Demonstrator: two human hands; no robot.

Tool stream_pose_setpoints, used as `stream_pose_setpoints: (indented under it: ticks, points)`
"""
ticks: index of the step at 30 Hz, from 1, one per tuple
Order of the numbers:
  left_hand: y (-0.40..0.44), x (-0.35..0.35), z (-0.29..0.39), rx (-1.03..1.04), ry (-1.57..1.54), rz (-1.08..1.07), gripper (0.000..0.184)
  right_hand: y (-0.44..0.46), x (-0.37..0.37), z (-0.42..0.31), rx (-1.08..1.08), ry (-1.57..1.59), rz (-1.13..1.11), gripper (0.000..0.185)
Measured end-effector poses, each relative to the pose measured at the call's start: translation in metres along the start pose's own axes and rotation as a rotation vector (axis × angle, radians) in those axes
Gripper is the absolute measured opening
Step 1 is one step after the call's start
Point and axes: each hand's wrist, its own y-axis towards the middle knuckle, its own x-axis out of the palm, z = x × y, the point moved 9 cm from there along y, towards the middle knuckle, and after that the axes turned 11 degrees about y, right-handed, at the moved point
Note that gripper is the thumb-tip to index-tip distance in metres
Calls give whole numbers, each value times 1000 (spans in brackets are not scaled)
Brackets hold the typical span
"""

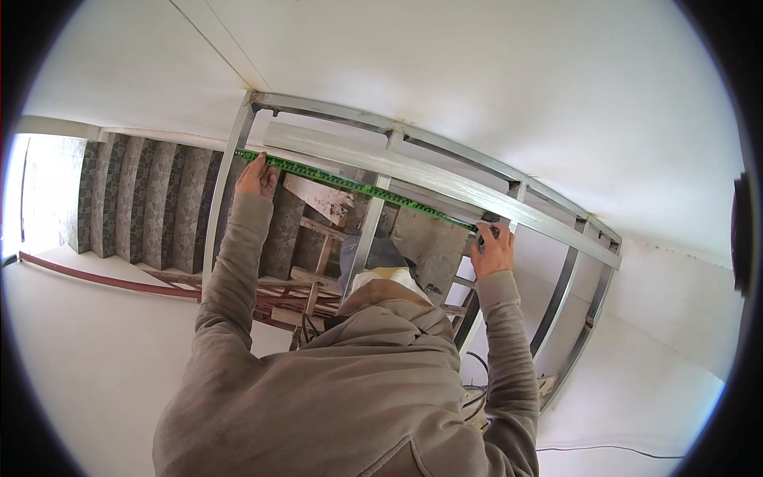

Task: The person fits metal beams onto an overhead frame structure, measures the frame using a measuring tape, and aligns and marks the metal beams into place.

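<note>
A green measuring tape [354, 184] is stretched across a metal frame [224, 191], sloping down from left to right just below a pale horizontal bar [437, 180]. Near its left end, beside the frame's left post, my left hand [256, 176] pinches the tape between its fingers. My right hand [493, 250] is closed at the other end, around what looks like the dark tape case, mostly hidden by the fingers. Between my hands the tape passes across an upright metal post [366, 238].
Stone-patterned stairs [151, 203] lie at the left, with a reddish rail [111, 278] below them. Wooden scaffold pieces [322, 254] show behind the frame. White walls [660, 294] surround it, and a thin cable [612, 450] runs at lower right.
</note>
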Motion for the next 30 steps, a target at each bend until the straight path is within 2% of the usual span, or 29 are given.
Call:
stream_pose_setpoints:
  ticks: [11, 16, 19, 21, 23, 25, 27, 28, 30]
  points:
    - [11, -6, -8, -23, -40, 32, 17, 3, 5, 0, 23, 21, 2, 41]
    - [7, 5, -10, -63, -53, -66, 21, 5, 5, 0, 12, 19, 0, 40]
    - [6, 14, -41, -145, 37, -193, 25, 7, 6, 2, 16, 17, -6, 40]
    - [-32, 44, -56, -214, 202, -280, 31, 9, 6, 1, 15, 13, -7, 41]
    - [-62, 68, -91, -349, 244, -334, 26, 9, 3, 1, 20, 11, -11, 41]
    - [-90, 95, -110, -391, 311, -434, 30, 9, 2, -2, 13, 28, -18, 42]
    - [-96, 107, -135, -368, 309, -426, 27, 9, 5, 2, 16, 45, -26, 42]
    - [-94, 115, -147, -339, 200, -435, 24, 9, 5, 3, 17, 48, -29, 41]
    - [-100, 123, -141, -277, 253, -425, 22, 9, 6, 2, 16, 55, -26, 41]
